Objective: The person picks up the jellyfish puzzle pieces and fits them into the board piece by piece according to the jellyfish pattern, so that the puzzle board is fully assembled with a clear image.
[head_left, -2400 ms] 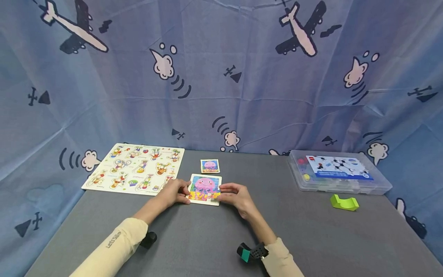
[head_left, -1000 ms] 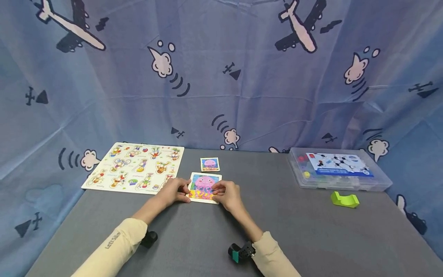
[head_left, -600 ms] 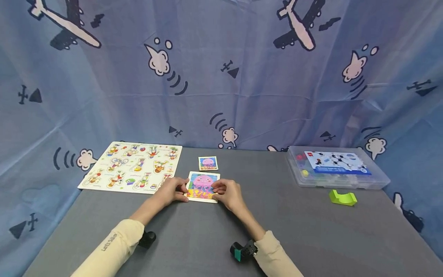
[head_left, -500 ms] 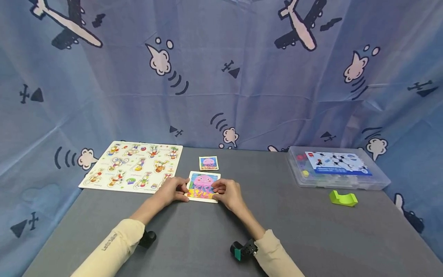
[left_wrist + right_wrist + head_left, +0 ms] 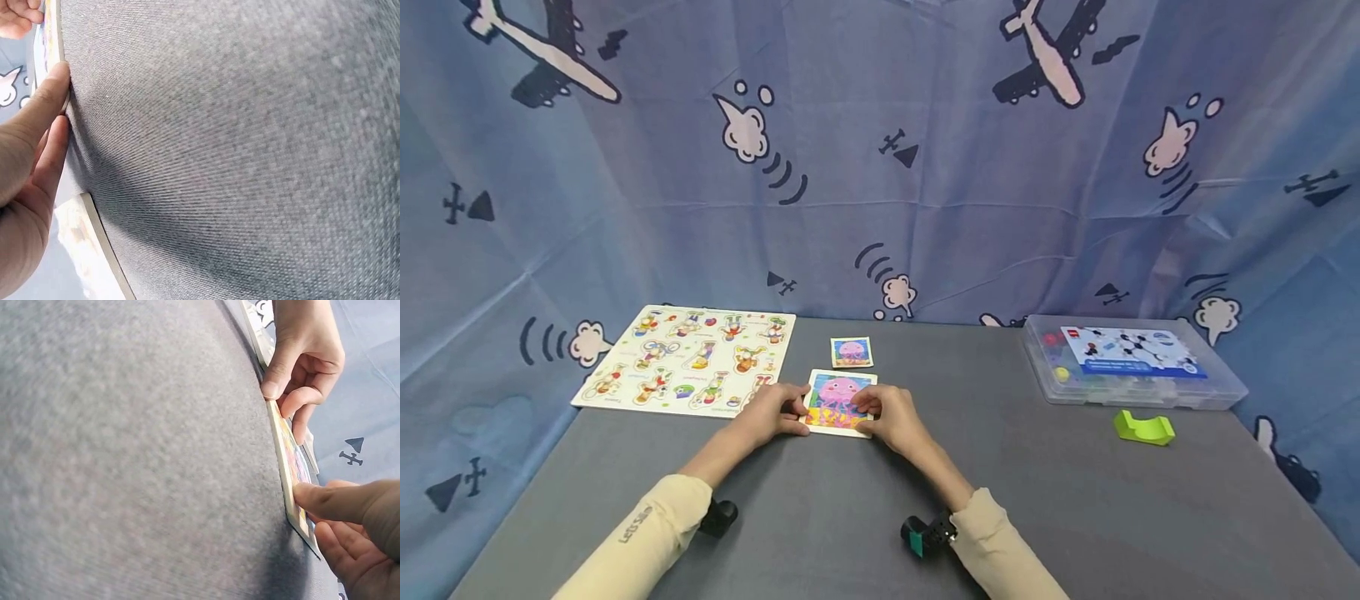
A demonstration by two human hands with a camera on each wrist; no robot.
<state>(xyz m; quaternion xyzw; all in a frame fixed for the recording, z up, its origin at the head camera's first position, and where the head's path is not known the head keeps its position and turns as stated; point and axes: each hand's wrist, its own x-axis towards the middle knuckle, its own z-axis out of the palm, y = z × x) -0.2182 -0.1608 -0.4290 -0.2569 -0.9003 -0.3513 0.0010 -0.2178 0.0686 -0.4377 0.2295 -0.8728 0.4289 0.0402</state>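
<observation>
A square jigsaw puzzle (image 5: 835, 389) with a pink jellyfish, yellow-orange bottom row and pale frame lies flat on the grey table. My left hand (image 5: 769, 415) holds its left edge, thumb at the near corner and fingers above. From the right, my right hand (image 5: 895, 419) reaches over the lower right of the picture, thumb and bent fingers around a puzzle piece there; the hand hides much of that piece. In the right wrist view the thumb (image 5: 309, 497) rests on the puzzle's face near its edge. Just beyond lies a small jellyfish picture card (image 5: 852, 353).
A large cream board with cartoon animal pieces (image 5: 685, 362) lies left, close to my left hand. At the back right stands a clear plastic case (image 5: 1135, 392) with a molecule label, a lime-green curved block (image 5: 1144, 428) before it. A patterned curtain (image 5: 970, 208) hangs behind.
My right hand has moved left from the puzzle's right edge onto its lower right corner, and the loose-looking piece there now sits under the fingers. The left hand keeps its hold.
</observation>
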